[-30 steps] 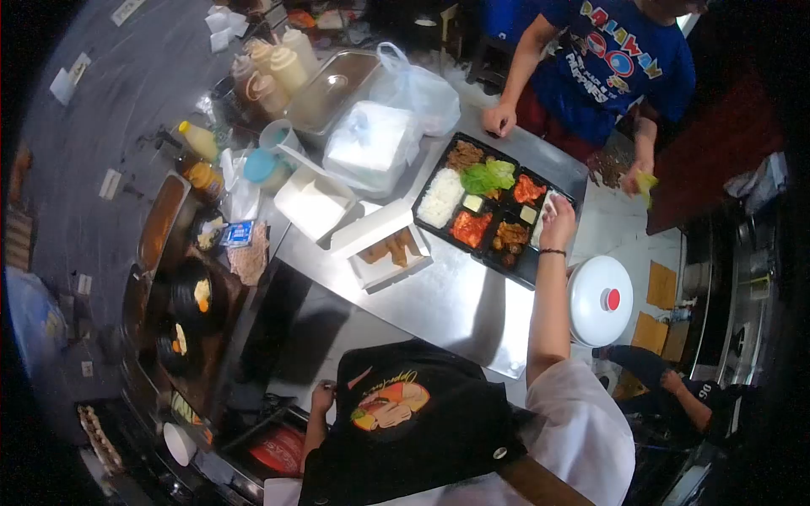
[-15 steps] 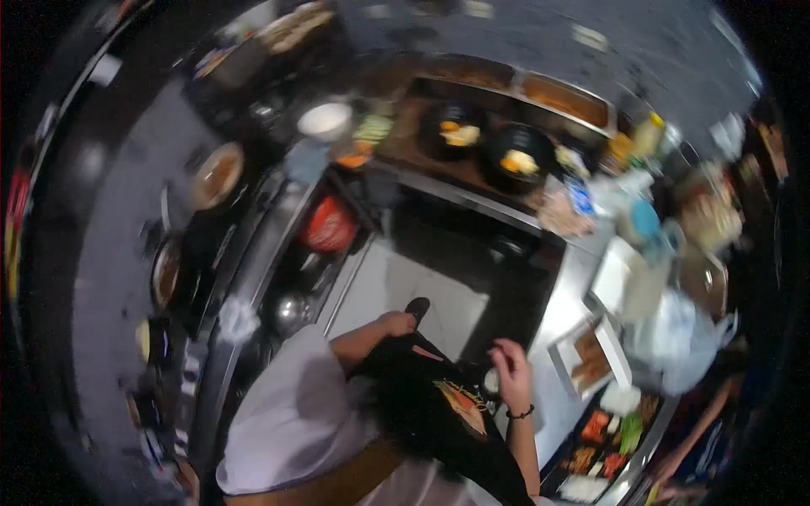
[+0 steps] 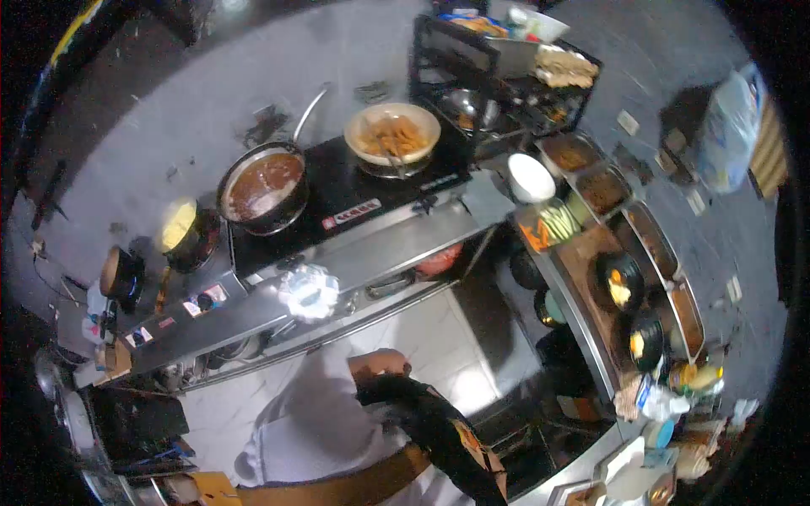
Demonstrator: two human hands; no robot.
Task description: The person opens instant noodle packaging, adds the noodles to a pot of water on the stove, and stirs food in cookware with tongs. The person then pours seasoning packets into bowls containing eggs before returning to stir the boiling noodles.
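My left hand (image 3: 381,363) is in front of my body, over the light tiled floor and just above my black apron (image 3: 413,401). Its fingers are curled in, and I cannot make out whether anything is in them. My right hand does not show; only a thin strip of skin appears beside the apron at the bottom. Ahead of me, a long-handled pan of brown liquid (image 3: 263,190) and a pale bowl of fried pieces (image 3: 392,135), with tongs in it, sit on the black cooktop (image 3: 337,181). Neither hand touches them.
Two black bowls (image 3: 620,282) with yellow and white food stand on the right counter, beside metal trays (image 3: 675,325). A white bowl (image 3: 531,179) is at the counter's corner. A black rack (image 3: 498,76) stands behind. A smaller pot (image 3: 190,232) sits left of the cooktop.
My view has swung left, from the right-hand counter to the cooktop. My right hand, open beside the apron before, has gone out of sight. The left hand stays near my front.
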